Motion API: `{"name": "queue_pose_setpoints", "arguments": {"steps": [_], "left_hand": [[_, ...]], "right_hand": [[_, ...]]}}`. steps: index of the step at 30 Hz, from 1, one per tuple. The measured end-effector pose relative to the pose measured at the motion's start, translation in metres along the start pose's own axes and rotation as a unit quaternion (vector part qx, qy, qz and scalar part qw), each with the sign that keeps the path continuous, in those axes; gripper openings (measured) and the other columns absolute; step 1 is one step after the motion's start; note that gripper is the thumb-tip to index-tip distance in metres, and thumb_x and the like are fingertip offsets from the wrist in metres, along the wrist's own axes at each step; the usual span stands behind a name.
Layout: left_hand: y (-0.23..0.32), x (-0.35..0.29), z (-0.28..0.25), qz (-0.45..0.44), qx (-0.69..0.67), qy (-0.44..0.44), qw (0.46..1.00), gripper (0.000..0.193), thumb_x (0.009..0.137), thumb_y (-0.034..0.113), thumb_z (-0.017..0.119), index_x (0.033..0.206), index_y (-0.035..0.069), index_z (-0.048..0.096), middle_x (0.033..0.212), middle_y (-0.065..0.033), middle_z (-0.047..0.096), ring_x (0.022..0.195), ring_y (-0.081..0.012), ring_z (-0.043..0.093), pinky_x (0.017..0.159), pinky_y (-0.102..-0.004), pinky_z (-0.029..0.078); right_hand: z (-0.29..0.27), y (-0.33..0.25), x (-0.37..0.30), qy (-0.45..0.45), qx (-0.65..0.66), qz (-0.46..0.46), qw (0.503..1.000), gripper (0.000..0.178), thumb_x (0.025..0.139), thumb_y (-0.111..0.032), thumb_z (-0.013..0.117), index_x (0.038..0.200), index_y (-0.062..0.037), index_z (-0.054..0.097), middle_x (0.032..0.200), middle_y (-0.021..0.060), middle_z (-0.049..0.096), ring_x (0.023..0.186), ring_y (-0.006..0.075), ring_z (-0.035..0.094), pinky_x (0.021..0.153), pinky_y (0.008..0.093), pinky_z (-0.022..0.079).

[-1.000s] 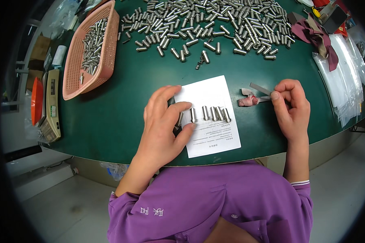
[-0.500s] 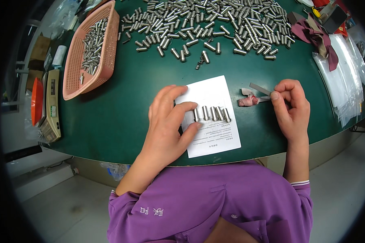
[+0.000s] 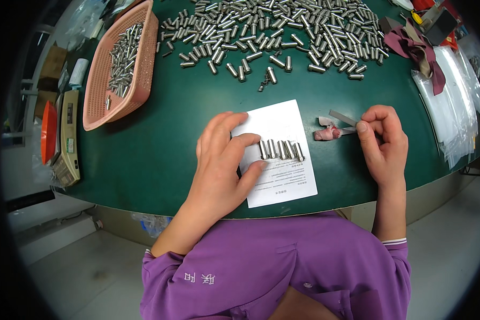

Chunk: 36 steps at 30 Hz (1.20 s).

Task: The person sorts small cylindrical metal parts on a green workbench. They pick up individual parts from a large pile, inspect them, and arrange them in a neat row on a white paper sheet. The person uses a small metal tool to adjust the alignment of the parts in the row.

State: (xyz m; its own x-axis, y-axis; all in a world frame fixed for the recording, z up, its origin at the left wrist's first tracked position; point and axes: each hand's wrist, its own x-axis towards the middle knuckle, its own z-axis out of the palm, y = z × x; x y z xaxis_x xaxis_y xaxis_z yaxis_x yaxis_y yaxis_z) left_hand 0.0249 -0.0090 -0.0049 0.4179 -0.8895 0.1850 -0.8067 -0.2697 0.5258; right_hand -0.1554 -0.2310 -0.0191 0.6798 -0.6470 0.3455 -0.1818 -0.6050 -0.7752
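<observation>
On a printed white sheet (image 3: 282, 189), several short shiny metal pins (image 3: 281, 150) lie side by side in a row. My left hand (image 3: 218, 154) rests on the sheet's left part, its fingers apart. Its index fingertip and thumb tip lie close to the two ends of the leftmost pin (image 3: 263, 150); contact is hard to make out. To the right of the sheet, my right hand (image 3: 381, 140) pinches the end of a flat grey metal strip (image 3: 344, 117). Beside the strip lies a pink-wrapped piece (image 3: 327, 133) with a flat metal end pointing toward my right thumb.
A large heap of similar metal pins (image 3: 282, 32) covers the table's far side. At left stand a pink plastic basket (image 3: 93, 109) of metal parts and a scale (image 3: 68, 141). Clear plastic bags (image 3: 442, 106) and a maroon cloth (image 3: 410, 42) lie at right.
The leftmost pin has shifted slightly right and now sits against the row. My left fingertips have edged right a little. My right hand holds the strip nearly still.
</observation>
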Motion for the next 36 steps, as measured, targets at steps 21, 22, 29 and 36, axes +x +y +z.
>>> {"name": "queue_pose_setpoints", "arguments": {"steps": [21,22,29,36], "left_hand": [[-0.007,-0.015,-0.006,-0.03,0.03,0.016,0.999,0.038,0.07,-0.001,0.07,0.106,0.005,0.059,0.135,-0.0172,0.048,0.132,-0.0387,0.04,0.108,-0.0475,0.032],[-0.008,-0.015,-0.006,-0.022,0.027,0.018,0.999,0.039,0.07,-0.001,0.071,0.106,0.005,0.059,0.135,-0.0172,0.049,0.132,-0.0385,0.04,0.108,-0.0474,0.033],[-0.001,-0.02,-0.016,-0.092,0.028,0.017,0.995,0.039,0.07,0.002,0.075,0.103,0.004,0.056,0.135,-0.0176,0.047,0.129,-0.0386,0.042,0.106,-0.0472,0.034],[-0.005,-0.024,-0.012,-0.086,0.039,0.019,0.995,0.031,0.072,0.0,0.072,0.096,0.005,0.054,0.133,-0.0199,0.048,0.127,-0.0392,0.043,0.105,-0.0465,0.034]], "right_hand": [[0.0,-0.002,0.0,-0.005,-0.014,0.004,1.0,0.012,0.087,-0.007,0.068,0.094,-0.0032,0.059,0.067,-0.0008,0.062,0.053,0.0037,0.05,0.049,0.0198,0.037],[0.0,-0.002,0.0,-0.005,-0.013,0.003,1.0,0.012,0.087,-0.007,0.068,0.094,-0.0032,0.059,0.067,-0.0009,0.062,0.053,0.0036,0.049,0.049,0.0197,0.036],[0.0,-0.002,0.0,0.001,-0.017,0.004,1.0,0.012,0.088,-0.007,0.068,0.095,-0.0035,0.059,0.065,-0.0013,0.062,0.052,0.0031,0.047,0.049,0.0198,0.036],[-0.001,-0.001,0.0,-0.008,-0.012,-0.002,1.0,0.012,0.087,-0.007,0.068,0.094,-0.0032,0.059,0.066,-0.001,0.062,0.052,0.0035,0.047,0.049,0.0201,0.036]]}}
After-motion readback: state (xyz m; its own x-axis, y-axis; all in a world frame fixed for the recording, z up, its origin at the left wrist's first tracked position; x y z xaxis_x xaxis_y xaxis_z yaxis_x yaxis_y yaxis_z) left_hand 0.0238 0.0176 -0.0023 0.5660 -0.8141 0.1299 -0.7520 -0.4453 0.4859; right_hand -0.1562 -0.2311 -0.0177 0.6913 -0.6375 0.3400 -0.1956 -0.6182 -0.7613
